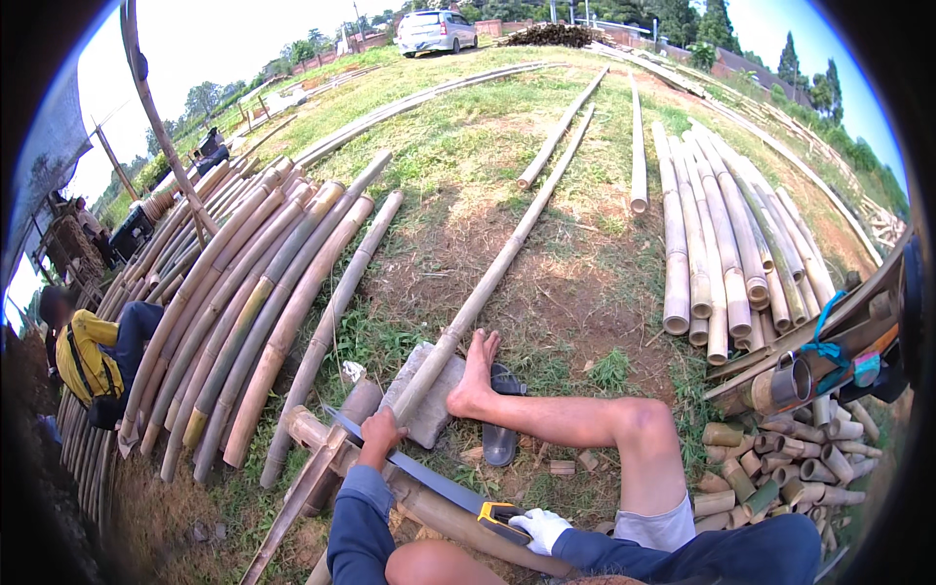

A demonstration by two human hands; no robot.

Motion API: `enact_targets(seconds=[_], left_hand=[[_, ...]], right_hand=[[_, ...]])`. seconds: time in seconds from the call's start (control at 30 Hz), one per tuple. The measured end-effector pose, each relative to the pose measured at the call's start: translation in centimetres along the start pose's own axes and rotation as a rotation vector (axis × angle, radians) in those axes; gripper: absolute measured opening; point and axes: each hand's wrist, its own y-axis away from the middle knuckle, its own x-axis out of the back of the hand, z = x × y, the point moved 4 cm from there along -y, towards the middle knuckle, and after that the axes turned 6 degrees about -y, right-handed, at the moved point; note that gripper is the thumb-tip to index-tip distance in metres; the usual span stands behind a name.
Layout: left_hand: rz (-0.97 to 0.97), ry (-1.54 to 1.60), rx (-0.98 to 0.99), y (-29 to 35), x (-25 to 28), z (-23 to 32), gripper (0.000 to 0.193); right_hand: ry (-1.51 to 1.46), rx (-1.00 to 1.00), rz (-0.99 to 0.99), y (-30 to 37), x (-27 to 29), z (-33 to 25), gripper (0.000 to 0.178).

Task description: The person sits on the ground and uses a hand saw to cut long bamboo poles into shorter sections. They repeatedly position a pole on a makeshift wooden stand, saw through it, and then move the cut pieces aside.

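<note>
My right hand [542, 529], in a white glove, is closed round the yellow and black handle of a hand saw [438, 476]. The blade points left and passes close by my left hand [382, 435]. That bare hand is wrapped round the near end of a long bamboo pole [495, 270], which runs away from me over a grey stone block [430, 421]. Beneath the saw lies a thick bamboo log [458, 519]. A split bamboo strip [298, 505] slants to the lower left from beside my left hand. My bare foot [475, 375] is next to the pole.
Bamboo poles [255, 283] lie in a large stack at left, where a person in yellow [96, 353] sits. More poles [726, 229] lie at right, above a heap of short bamboo cuts [795, 458]. A dark sandal [500, 429] is near my foot. A car [436, 32] stands far off.
</note>
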Motion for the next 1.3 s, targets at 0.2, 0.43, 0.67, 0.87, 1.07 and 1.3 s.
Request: enact_targets(seconds=[0.2,0.43,0.67,0.87,1.07,1.3], left_hand=[[0.127,0.025,-0.028,-0.4,0.1,1.3,0.075],[0.169,0.023,-0.056,-0.5,0.2,1.8,0.069],[0.35,0.077,0.061,0.2,3.2,-0.9,0.066],[0.364,0.016,0.007,0.5,8.2,-0.6,0.069],[0.211,0.021,-0.007,-0.2,7.2,-1.8,0.071],[0.147,0.028,0.019,-0.6,6.4,-1.2,0.069]], right_hand=[[0.106,0.481,0.093,0.7,0.7,-1.1,0.053],[-0.067,0.632,0.11,4.4,4.9,-4.6,0.042],[-0.017,0.728,0.131,5.7,8.9,-6.2,0.046],[0.187,0.616,0.009,4.4,6.8,-3.9,0.038],[0.165,0.611,0.017,5.3,5.9,-4.7,0.039],[0.123,0.564,0.038,6.1,6.2,-3.9,0.04]])
